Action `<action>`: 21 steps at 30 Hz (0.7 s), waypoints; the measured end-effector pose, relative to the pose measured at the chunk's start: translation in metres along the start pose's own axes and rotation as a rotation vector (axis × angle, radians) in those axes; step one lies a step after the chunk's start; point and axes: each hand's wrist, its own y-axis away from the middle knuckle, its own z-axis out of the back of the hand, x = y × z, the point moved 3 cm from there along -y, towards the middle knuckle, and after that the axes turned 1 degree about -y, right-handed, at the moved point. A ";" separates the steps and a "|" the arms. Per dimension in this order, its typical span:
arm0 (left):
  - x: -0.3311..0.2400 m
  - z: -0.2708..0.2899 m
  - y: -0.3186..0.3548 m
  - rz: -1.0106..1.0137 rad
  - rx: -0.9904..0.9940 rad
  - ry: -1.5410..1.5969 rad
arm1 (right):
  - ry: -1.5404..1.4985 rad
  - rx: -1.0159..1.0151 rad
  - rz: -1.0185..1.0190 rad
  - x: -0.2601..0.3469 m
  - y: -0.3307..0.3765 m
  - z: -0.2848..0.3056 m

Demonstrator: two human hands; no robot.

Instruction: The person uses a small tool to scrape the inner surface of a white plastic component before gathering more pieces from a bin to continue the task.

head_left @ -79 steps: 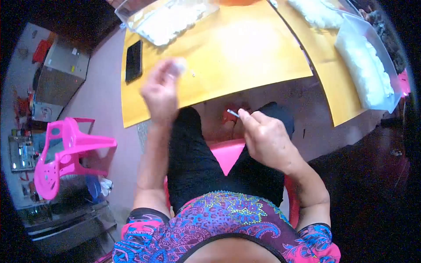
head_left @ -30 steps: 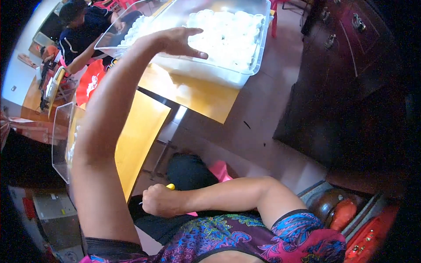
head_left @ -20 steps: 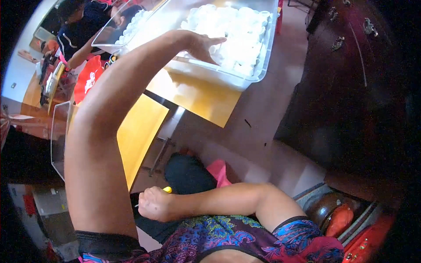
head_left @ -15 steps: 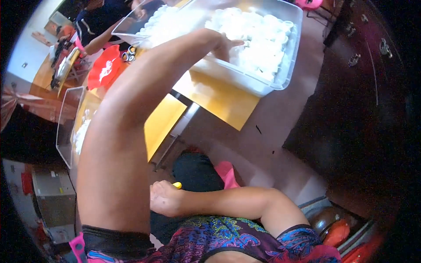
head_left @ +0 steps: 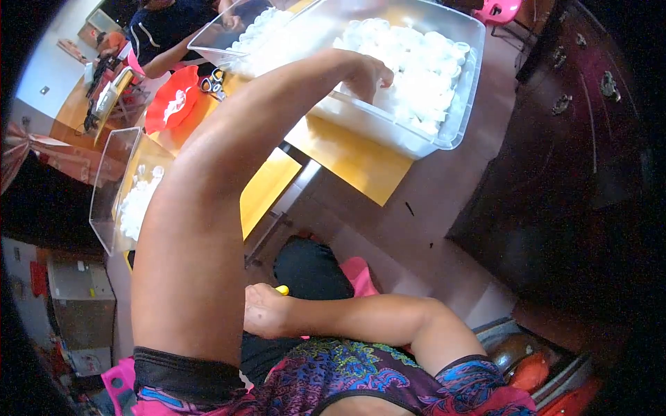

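Observation:
My left hand [head_left: 368,78] reaches far forward into a large clear plastic bin [head_left: 388,123] heaped with small white round pieces [head_left: 423,66]. Its fingers are curled down among them; what they hold, if anything, is hidden by glare and the hand itself. Low in front of my body, my right hand [head_left: 265,308] is closed in a fist. A short rounded yellow end, like a tool handle [head_left: 282,290], sticks out of it; the rest of that tool is hidden by the hand and my left arm.
The bin stands on a yellow-topped table [head_left: 354,166]. Left of my arm are a red scalloped dish [head_left: 161,114] with white bits, scissors [head_left: 213,82] and a clear box [head_left: 104,208] beside more white pieces. A co-worker [head_left: 166,35] sits across the table. A pink stool [head_left: 498,10] stands far right.
My left hand has shifted slightly right in the bin, and its outstretched finger has curled down. My right hand keeps its grip. The view has tilted a little, showing more of the co-worker.

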 end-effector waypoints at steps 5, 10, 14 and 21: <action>0.014 0.000 -0.006 0.013 -0.026 0.025 | -0.005 0.017 -0.007 0.002 -0.003 0.002; 0.012 0.006 -0.013 -0.090 -0.279 -0.040 | 0.002 -0.094 -0.008 -0.007 -0.005 -0.016; 0.033 0.022 0.005 -0.094 -0.551 -0.055 | 0.083 0.034 0.015 0.006 0.007 0.013; 0.063 0.070 0.124 -0.164 -0.923 -0.016 | 0.035 -0.051 -0.077 0.000 0.005 -0.006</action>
